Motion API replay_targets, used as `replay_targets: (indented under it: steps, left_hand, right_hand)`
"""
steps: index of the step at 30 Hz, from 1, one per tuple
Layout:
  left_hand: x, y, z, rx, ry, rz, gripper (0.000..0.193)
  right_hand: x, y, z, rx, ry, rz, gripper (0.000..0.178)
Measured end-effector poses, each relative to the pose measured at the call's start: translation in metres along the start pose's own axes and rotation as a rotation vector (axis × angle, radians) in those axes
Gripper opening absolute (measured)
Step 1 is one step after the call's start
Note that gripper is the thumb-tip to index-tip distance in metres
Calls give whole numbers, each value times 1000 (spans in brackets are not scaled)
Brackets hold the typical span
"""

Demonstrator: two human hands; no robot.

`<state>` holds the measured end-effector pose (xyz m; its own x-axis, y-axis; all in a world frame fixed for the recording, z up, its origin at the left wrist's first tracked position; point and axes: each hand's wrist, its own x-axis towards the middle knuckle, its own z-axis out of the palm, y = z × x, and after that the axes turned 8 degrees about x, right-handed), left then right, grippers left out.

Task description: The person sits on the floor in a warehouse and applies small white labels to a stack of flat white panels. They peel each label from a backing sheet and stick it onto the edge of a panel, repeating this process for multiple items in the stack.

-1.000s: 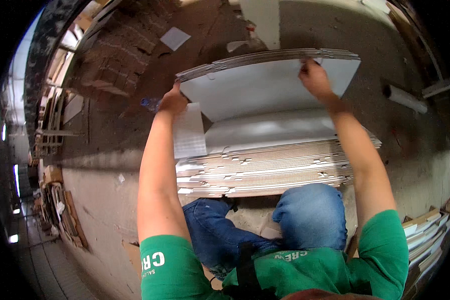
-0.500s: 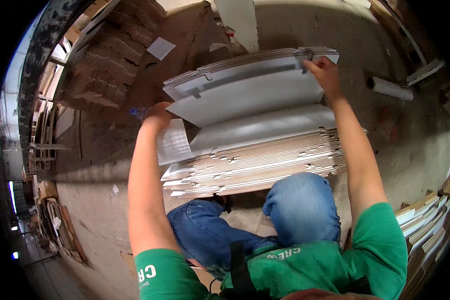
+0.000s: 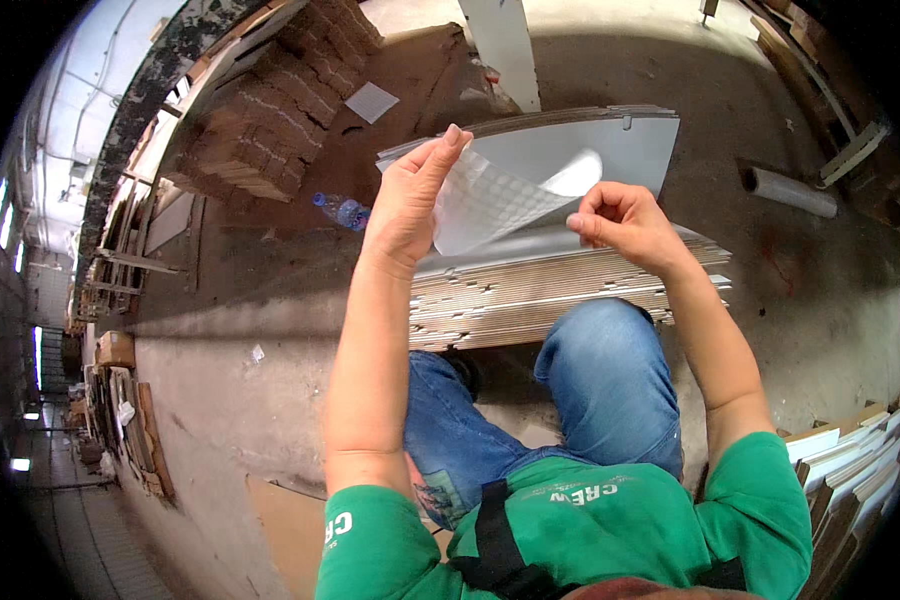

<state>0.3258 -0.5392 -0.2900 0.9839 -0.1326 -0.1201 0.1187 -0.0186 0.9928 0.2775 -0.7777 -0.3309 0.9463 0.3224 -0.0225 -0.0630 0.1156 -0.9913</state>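
Observation:
My left hand (image 3: pixel 415 195) pinches a thin, whitish sheet with a grid of small squares (image 3: pixel 485 205), likely a sticker sheet, and holds it raised in front of me. The sheet bends, and its right corner curls up. My right hand (image 3: pixel 625 228) is just right of the sheet, thumb and fingers pressed together; whatever is between them, if anything, is too small to make out. Beneath both hands lies a stack of flat corrugated cardboard pieces (image 3: pixel 550 305), brown at the cut edges. Folded-up white cardboard panels (image 3: pixel 620 145) stand behind the sheet.
A plastic bottle (image 3: pixel 345 211) lies on the floor beyond my left hand. Brown stacks (image 3: pixel 270 110) stand at the far left, with a white post (image 3: pixel 505 50) beyond the cardboard. A wrapped roll (image 3: pixel 790 192) lies at right. More cardboard pieces (image 3: pixel 850 465) stand at near right.
My right hand has left the far white panel and come back toward me. My left hand has lifted the gridded sheet from beside the stack to in front of the panels.

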Motion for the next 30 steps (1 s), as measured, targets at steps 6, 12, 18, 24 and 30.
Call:
replay_targets:
  steps: [6,12,18,24,30]
  left_hand:
    - [-10,-14,7,-489,101,-28,40]
    - [-2,-22,20,-690,211,85,34]
    - [-4,-37,31,-727,345,85,27]
    - [-16,-21,36,-493,-6,103,42]
    - [-24,-19,36,-77,-250,211,31]
  right_hand:
    - [-18,-19,19,-269,-508,113,29]
    - [15,23,47,-398,-589,230,48]
    - [32,32,44,354,54,63,37]
    - [34,-10,6,374,125,148,28]
    - [37,-20,-20,359,84,84,28]
